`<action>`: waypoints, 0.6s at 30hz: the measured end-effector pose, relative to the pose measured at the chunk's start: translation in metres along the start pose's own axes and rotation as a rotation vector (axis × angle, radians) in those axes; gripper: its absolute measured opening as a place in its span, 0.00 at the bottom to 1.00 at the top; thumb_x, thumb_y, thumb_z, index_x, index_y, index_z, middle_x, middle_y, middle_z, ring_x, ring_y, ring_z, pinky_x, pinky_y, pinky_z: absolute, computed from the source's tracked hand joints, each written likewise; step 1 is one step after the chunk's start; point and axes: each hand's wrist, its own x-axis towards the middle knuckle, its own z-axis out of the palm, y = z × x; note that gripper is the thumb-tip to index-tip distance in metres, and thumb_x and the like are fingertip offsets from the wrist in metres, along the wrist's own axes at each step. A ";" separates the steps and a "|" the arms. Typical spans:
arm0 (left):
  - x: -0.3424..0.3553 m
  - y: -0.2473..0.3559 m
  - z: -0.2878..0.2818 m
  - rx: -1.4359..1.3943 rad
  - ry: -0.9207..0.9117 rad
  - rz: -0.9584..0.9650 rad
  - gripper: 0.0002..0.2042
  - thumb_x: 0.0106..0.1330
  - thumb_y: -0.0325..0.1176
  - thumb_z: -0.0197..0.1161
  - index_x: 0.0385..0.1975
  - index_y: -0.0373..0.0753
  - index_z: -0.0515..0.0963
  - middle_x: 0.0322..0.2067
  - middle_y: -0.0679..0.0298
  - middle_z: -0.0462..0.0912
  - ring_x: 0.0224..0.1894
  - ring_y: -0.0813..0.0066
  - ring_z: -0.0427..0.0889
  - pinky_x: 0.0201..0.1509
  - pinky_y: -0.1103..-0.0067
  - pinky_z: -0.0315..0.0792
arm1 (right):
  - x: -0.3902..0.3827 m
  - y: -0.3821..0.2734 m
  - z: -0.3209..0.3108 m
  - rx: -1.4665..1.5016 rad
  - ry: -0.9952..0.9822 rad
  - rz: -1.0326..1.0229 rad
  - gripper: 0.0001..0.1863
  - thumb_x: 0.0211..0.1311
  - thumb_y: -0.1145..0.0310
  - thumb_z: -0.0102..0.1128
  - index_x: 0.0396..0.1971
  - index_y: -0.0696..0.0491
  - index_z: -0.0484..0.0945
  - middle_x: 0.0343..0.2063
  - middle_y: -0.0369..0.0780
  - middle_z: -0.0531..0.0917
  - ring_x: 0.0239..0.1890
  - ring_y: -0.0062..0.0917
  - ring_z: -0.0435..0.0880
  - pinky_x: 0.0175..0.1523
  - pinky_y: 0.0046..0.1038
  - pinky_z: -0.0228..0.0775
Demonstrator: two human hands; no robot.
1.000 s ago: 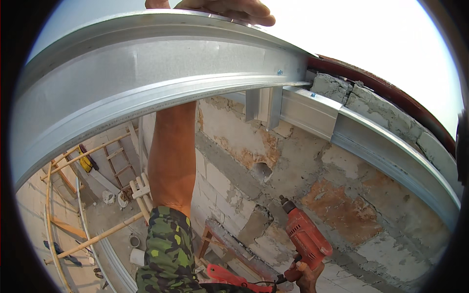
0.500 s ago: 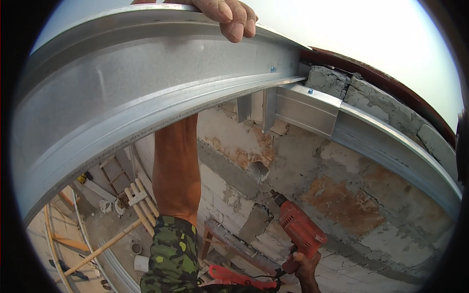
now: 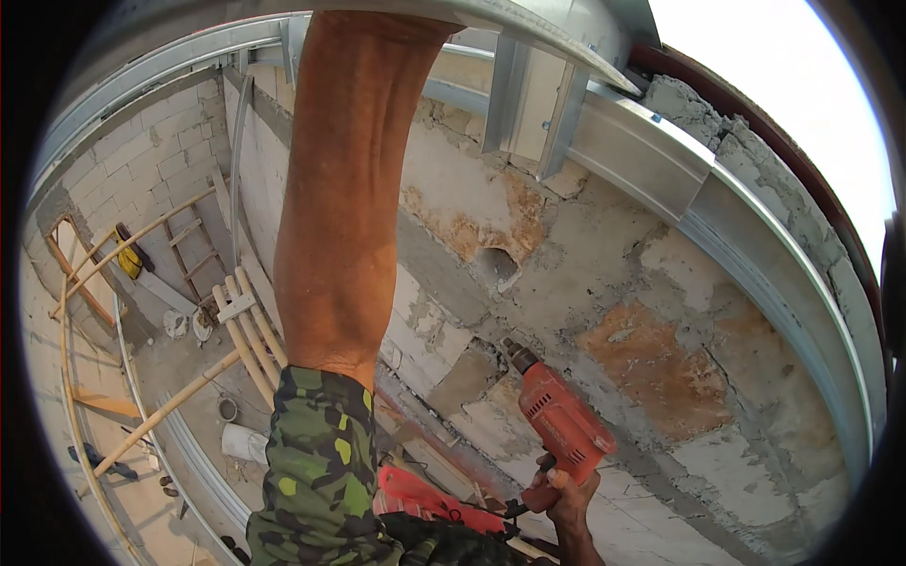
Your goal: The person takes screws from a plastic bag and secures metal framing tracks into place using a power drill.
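My right hand (image 3: 572,505) is wrapped round the grip of a red corded power drill (image 3: 566,420), low at the right, its chuck pointing up and left. My left forearm (image 3: 344,189), bare below a camouflage sleeve, reaches straight up to a galvanized metal beam (image 3: 528,33) at the top edge. The beam and the picture's edge hide my left hand, so its fingers do not show. Under the beam's end, a short metal upright (image 3: 514,99) meets a steel channel (image 3: 651,141) fixed along the wall top with small screws.
A rough block wall (image 3: 604,236) with a hole (image 3: 495,264) fills the right side. Far below at left are bamboo poles (image 3: 175,410), a wooden ladder (image 3: 193,247), a bucket (image 3: 227,408) and metal lengths on the floor. A red object (image 3: 434,500) lies near my body.
The view has tilted down, so the beam sits higher and my left hand has gone out of sight. The drill, still in my right hand, appears slightly further left and higher.
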 end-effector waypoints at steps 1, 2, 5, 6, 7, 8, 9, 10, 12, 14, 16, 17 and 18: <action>-0.001 -0.002 0.001 0.011 0.055 0.005 0.19 0.71 0.43 0.36 0.40 0.42 0.77 0.34 0.63 0.78 0.43 0.73 0.75 0.57 0.71 0.63 | 0.002 0.002 -0.002 0.011 -0.017 -0.024 0.29 0.42 0.65 0.65 0.44 0.68 0.73 0.30 0.46 0.80 0.22 0.27 0.80 0.26 0.27 0.75; -0.002 -0.004 0.002 0.018 0.111 0.005 0.18 0.71 0.42 0.37 0.40 0.42 0.76 0.34 0.63 0.78 0.43 0.74 0.75 0.57 0.72 0.63 | 0.003 0.002 -0.003 0.024 -0.034 -0.049 0.29 0.43 0.65 0.63 0.45 0.69 0.72 0.30 0.47 0.80 0.21 0.27 0.81 0.25 0.28 0.76; -0.008 -0.009 0.006 0.043 0.285 -0.003 0.17 0.71 0.41 0.39 0.39 0.41 0.76 0.35 0.64 0.78 0.43 0.75 0.75 0.55 0.73 0.64 | 0.000 -0.009 -0.003 0.025 -0.034 -0.060 0.29 0.43 0.65 0.65 0.44 0.69 0.73 0.30 0.46 0.80 0.23 0.27 0.80 0.26 0.28 0.75; -0.008 -0.011 0.005 0.044 0.348 -0.005 0.16 0.71 0.41 0.40 0.39 0.41 0.76 0.35 0.64 0.78 0.43 0.76 0.75 0.55 0.74 0.65 | -0.002 -0.010 -0.005 0.023 -0.029 -0.058 0.28 0.42 0.65 0.66 0.43 0.68 0.74 0.30 0.45 0.80 0.23 0.26 0.80 0.27 0.27 0.75; -0.006 -0.008 0.008 0.052 0.410 -0.002 0.16 0.71 0.41 0.40 0.39 0.40 0.75 0.35 0.64 0.77 0.43 0.76 0.75 0.54 0.74 0.65 | -0.005 -0.010 -0.007 0.034 -0.030 -0.061 0.28 0.42 0.65 0.66 0.43 0.68 0.74 0.30 0.45 0.80 0.23 0.26 0.80 0.27 0.27 0.75; -0.005 -0.005 0.011 0.061 0.479 0.002 0.15 0.71 0.40 0.41 0.39 0.40 0.75 0.35 0.64 0.77 0.43 0.77 0.75 0.54 0.75 0.66 | -0.007 -0.009 -0.009 0.050 -0.048 -0.079 0.28 0.42 0.66 0.66 0.43 0.68 0.74 0.31 0.45 0.80 0.24 0.26 0.80 0.28 0.27 0.75; -0.003 -0.001 0.013 0.070 0.538 0.009 0.15 0.71 0.40 0.42 0.39 0.40 0.75 0.35 0.64 0.77 0.42 0.77 0.75 0.53 0.75 0.66 | -0.009 -0.008 -0.010 0.067 -0.068 -0.098 0.28 0.42 0.66 0.66 0.44 0.68 0.74 0.32 0.46 0.81 0.24 0.26 0.81 0.29 0.27 0.75; -0.001 0.001 0.016 0.064 0.609 0.026 0.14 0.71 0.40 0.42 0.39 0.40 0.75 0.36 0.64 0.77 0.42 0.78 0.75 0.53 0.76 0.67 | -0.012 -0.007 -0.012 0.077 -0.066 -0.102 0.28 0.42 0.66 0.66 0.44 0.68 0.74 0.32 0.46 0.81 0.24 0.26 0.81 0.29 0.27 0.75; -0.001 0.007 0.023 0.058 0.765 0.063 0.13 0.71 0.39 0.44 0.39 0.39 0.74 0.36 0.64 0.77 0.42 0.79 0.75 0.52 0.77 0.68 | -0.016 -0.005 -0.016 0.008 -0.058 -0.144 0.28 0.44 0.65 0.65 0.43 0.69 0.73 0.31 0.47 0.80 0.22 0.27 0.80 0.25 0.27 0.75; -0.012 0.006 0.021 0.067 0.861 0.053 0.12 0.70 0.38 0.45 0.39 0.39 0.74 0.36 0.64 0.77 0.42 0.80 0.75 0.51 0.78 0.69 | -0.020 -0.002 -0.020 0.005 -0.039 -0.145 0.28 0.43 0.65 0.65 0.43 0.69 0.74 0.30 0.47 0.80 0.22 0.27 0.80 0.25 0.27 0.75; -0.038 -0.004 -0.002 0.260 0.717 -0.057 0.21 0.71 0.43 0.46 0.58 0.38 0.60 0.59 0.64 0.62 0.61 0.78 0.63 0.66 0.77 0.59 | -0.024 -0.001 -0.023 0.005 -0.021 -0.152 0.28 0.43 0.64 0.65 0.43 0.69 0.74 0.30 0.46 0.80 0.22 0.27 0.80 0.25 0.27 0.74; -0.048 -0.011 -0.007 0.352 0.795 -0.174 0.19 0.71 0.42 0.46 0.56 0.37 0.63 0.57 0.63 0.64 0.60 0.77 0.65 0.64 0.76 0.61 | -0.025 -0.003 -0.023 0.036 -0.028 -0.129 0.26 0.43 0.67 0.66 0.43 0.68 0.75 0.32 0.46 0.81 0.25 0.26 0.81 0.28 0.27 0.76; -0.053 -0.022 -0.011 0.453 0.835 -0.254 0.17 0.71 0.40 0.45 0.53 0.36 0.66 0.54 0.61 0.67 0.57 0.74 0.67 0.62 0.74 0.62 | -0.026 -0.005 -0.024 0.061 -0.030 -0.108 0.25 0.43 0.71 0.67 0.43 0.67 0.76 0.33 0.45 0.82 0.28 0.25 0.82 0.31 0.26 0.77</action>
